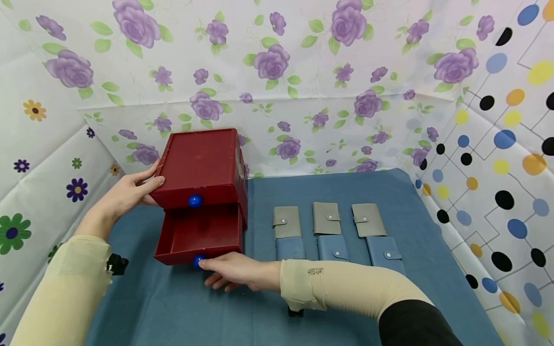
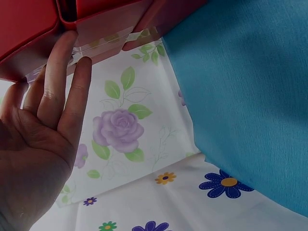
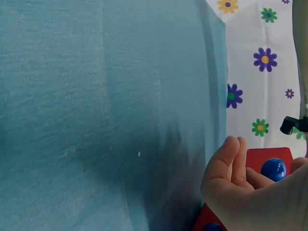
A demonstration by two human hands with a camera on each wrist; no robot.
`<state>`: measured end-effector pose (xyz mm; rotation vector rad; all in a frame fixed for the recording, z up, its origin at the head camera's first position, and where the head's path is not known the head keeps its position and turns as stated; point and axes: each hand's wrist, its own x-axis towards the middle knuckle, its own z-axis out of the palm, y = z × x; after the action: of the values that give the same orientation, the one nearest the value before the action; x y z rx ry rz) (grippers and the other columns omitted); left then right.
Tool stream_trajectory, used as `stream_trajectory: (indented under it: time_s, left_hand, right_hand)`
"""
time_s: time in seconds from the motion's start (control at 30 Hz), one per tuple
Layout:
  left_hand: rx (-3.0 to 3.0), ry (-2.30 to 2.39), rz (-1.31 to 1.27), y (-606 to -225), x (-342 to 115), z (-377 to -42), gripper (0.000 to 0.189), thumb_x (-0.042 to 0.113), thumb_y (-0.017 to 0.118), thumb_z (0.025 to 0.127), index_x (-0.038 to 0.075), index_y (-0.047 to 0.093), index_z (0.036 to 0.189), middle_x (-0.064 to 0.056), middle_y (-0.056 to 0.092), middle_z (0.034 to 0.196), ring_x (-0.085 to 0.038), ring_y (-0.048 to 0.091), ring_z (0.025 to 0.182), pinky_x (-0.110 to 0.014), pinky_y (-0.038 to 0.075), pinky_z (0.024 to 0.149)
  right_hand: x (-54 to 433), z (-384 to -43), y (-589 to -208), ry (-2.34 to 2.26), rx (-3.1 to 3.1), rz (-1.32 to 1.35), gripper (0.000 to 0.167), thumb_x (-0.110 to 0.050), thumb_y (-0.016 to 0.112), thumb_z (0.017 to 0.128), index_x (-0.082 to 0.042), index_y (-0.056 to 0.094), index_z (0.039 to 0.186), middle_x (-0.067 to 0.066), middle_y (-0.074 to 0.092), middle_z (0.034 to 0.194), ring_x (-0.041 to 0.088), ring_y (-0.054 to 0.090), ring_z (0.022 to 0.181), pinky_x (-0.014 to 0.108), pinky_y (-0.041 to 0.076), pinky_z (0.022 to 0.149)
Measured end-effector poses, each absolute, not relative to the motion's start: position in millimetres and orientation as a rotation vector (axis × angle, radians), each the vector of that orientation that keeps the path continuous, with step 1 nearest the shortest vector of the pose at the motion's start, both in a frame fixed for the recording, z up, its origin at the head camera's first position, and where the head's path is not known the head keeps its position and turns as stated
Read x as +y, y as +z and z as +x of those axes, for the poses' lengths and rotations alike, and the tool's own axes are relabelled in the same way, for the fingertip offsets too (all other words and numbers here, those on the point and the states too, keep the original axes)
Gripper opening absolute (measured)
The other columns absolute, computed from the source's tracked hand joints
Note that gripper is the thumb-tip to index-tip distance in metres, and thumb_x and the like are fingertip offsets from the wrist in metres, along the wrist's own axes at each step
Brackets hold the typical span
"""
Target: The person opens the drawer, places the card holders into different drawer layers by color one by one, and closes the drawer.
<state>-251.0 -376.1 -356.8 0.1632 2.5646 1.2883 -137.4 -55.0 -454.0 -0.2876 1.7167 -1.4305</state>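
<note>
Crossing the near part of the blue tablecloth with the right arm in its pale right sleeve, and slanting the left sleeve up from the lower left corner. Pinching the lower knob between thumb and forefinger of the right hand, turning the back of the hand upward and trailing the other fingers loosely beneath. Showing, just behind that knob, the lower drawer well out of its housing, with bare red walls and floor in the visible part. Judging from these pictures alone, standing midway: having 1 drawer out, but not revealing whether pulling or pushing — cannot tell which. Bracing the red cabinet, on the cloth's left side near the back, with the left hand: resting the thumb on the front left edge, laying fairly straight fingers against the side, clenching nothing. Leaving the upper drawer apparently closed under its upper knob. Counting, to the right of the cabinet, 3 blue pouches partly hidden behind the right sleeve, then 3 grey pouches just beyond — leaving all 6 outside the drawers. Ending at a floral wall covering.
</note>
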Motion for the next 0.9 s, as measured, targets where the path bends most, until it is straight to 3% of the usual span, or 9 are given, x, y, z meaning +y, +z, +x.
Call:
stream_trajectory:
  time_s: [0.37,0.53,0.9]
  left_hand:
    - [2.573,1.280,0.180,-357.0,-376.6,-250.5,0.073,0.043,0.051,0.114,0.030,0.007,0.171,-0.036,0.026,0.168,-0.024,0.079,0.089,-0.019,0.057,0.081]
    - [2.580,1.282,0.188,-357.6,-376.5,-251.0,0.073,0.043,0.051,0.114,0.029,0.007,0.171,-0.037,0.027,0.167,-0.022,0.079,0.088,-0.019,0.058,0.081]
    - [2.576,1.282,0.187,-358.7,-377.7,-251.9,0.073,0.043,0.051,0.114,0.029,0.007,0.171,-0.039,0.031,0.165,-0.021,0.079,0.088,-0.019,0.057,0.081]
  right_hand:
    - [-26.9,-148.4,-448.1,-1.296,1.726,-0.533,0.047,-0.040,0.059,0.110,-0.006,0.070,0.141,0.002,0.078,0.115,0.015,0.073,0.100,0.034,0.059,0.083]
    - [-5.3,-157.1,-445.2,-1.253,1.761,-0.649,0.043,-0.037,0.057,0.111,-0.010,0.072,0.140,0.001,0.078,0.119,0.013,0.074,0.103,0.032,0.058,0.085]
    - [42.4,-175.7,-431.9,-1.254,1.814,-0.695,0.044,-0.039,0.054,0.113,-0.013,0.068,0.146,0.003,0.076,0.128,0.024,0.070,0.119,0.045,0.056,0.100]
